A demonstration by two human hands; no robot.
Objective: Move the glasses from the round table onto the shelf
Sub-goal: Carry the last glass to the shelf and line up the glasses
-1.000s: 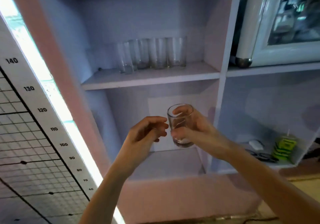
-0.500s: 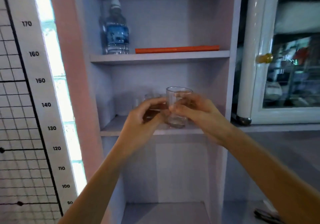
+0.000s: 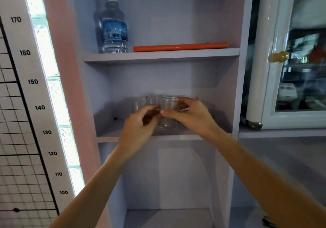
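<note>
A clear drinking glass (image 3: 167,114) stands upright low over the middle shelf board (image 3: 109,136), inside the pale lilac cabinet. My right hand (image 3: 190,116) is closed on it from the right, thumb in front and fingers at the rim. My left hand (image 3: 139,123) is at its left side, fingertips meeting the right thumb against the glass. Behind both hands a row of several clear glasses (image 3: 150,100) lines the back of the same shelf, partly hidden. I cannot tell whether the held glass touches the board.
On the upper shelf stand a water bottle (image 3: 114,26) and a flat orange book (image 3: 180,47). A white glass-door cabinet (image 3: 289,60) stands to the right. A height chart (image 3: 26,104) and a bright glass-block strip (image 3: 51,86) are on the left wall.
Both hands have carried the glass up from in front of the lower compartment and forward into the middle shelf. The view has tilted upward, so the upper shelf shows.
</note>
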